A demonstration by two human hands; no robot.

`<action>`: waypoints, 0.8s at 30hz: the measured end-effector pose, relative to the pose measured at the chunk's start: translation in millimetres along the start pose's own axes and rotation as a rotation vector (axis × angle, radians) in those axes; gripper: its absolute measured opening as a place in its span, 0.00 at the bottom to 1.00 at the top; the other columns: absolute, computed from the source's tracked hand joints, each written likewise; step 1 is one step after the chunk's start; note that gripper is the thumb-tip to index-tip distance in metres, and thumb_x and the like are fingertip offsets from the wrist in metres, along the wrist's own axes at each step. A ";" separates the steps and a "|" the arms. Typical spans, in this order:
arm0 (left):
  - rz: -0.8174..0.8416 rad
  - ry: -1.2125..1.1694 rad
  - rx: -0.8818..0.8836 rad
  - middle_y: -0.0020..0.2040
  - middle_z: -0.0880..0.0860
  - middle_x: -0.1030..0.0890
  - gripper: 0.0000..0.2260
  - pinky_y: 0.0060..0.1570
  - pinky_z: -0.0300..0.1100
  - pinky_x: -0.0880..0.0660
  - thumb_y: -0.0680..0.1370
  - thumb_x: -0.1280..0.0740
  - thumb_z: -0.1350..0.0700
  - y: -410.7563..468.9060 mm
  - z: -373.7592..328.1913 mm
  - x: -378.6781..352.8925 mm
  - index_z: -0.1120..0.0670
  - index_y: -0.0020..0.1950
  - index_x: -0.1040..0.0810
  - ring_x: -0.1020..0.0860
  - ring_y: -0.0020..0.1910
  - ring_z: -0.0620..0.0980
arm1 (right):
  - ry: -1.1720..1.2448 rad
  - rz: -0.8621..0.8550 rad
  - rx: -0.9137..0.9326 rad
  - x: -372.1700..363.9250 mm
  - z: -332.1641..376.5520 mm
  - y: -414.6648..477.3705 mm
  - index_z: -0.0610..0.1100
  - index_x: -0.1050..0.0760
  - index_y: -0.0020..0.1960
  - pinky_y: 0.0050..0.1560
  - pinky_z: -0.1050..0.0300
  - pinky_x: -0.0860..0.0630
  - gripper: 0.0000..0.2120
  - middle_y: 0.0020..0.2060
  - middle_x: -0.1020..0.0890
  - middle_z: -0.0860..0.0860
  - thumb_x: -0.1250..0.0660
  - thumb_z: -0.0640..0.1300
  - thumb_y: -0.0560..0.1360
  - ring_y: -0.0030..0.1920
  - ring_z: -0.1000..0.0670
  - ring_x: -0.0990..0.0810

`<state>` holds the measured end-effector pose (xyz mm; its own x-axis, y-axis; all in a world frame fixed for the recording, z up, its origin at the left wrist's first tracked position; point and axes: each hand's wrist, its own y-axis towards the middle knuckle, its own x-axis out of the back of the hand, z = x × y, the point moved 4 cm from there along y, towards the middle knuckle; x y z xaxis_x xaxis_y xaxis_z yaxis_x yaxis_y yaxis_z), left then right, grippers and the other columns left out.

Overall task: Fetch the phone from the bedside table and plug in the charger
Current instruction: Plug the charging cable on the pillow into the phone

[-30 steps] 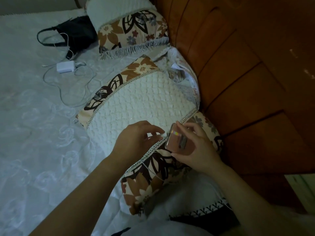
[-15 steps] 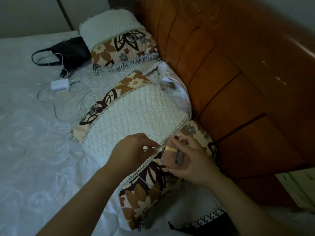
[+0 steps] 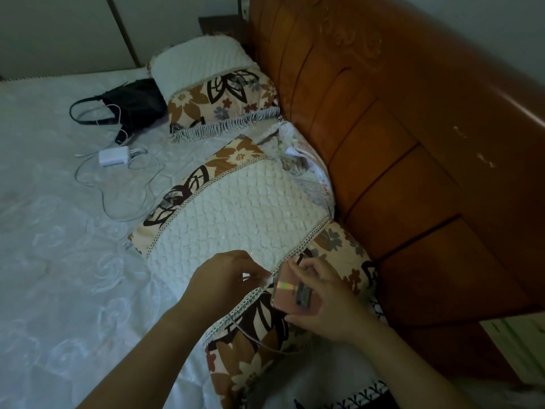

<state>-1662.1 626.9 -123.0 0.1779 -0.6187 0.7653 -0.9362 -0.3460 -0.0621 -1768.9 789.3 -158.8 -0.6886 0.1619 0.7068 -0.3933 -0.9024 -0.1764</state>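
Plugging in, phone already fetched.

My right hand (image 3: 330, 302) gripped the phone (image 3: 290, 295) over the pillow (image 3: 236, 214); my left hand (image 3: 224, 278) pinched the plug (image 3: 267, 280) of the cable (image 3: 250, 338) just beside the phone's end. Whether it had seated, I could not tell. Next, I judged, the plug needed lining up and pushing straight in.

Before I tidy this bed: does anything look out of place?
Yes: a white charger brick lies on the bedspread with its cable sprawled in loose loops, beside a black bag left by the far pillow.
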 end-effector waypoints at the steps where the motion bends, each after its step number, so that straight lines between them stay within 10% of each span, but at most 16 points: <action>1: 0.005 0.007 0.001 0.38 0.41 0.21 0.04 0.35 0.46 0.24 0.71 0.30 0.48 0.3 0.8 -0.6 0.39 0.44 0.18 0.27 0.34 0.38 | -0.006 0.008 0.003 -0.7 -0.4 0.9 0.65 0.54 0.71 0.59 0.72 0.44 0.45 0.55 0.44 0.66 0.29 0.61 0.64 0.61 0.58 0.41; 24: -0.011 0.110 0.092 0.43 0.43 0.21 0.04 0.37 0.42 0.26 0.73 0.31 0.48 32.6 23.8 -20.6 0.43 0.45 0.18 0.24 0.39 0.41 | -0.129 0.059 0.020 -4.4 -22.2 52.2 0.55 0.47 0.73 0.55 0.61 0.38 0.42 0.58 0.41 0.57 0.30 0.57 0.64 0.56 0.58 0.43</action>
<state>-1689.1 611.6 -156.1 0.1490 -0.5354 0.8313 -0.9016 -0.4187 -0.1081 -1799.9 750.3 -186.3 -0.6254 0.0565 0.7782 -0.3408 -0.9170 -0.2073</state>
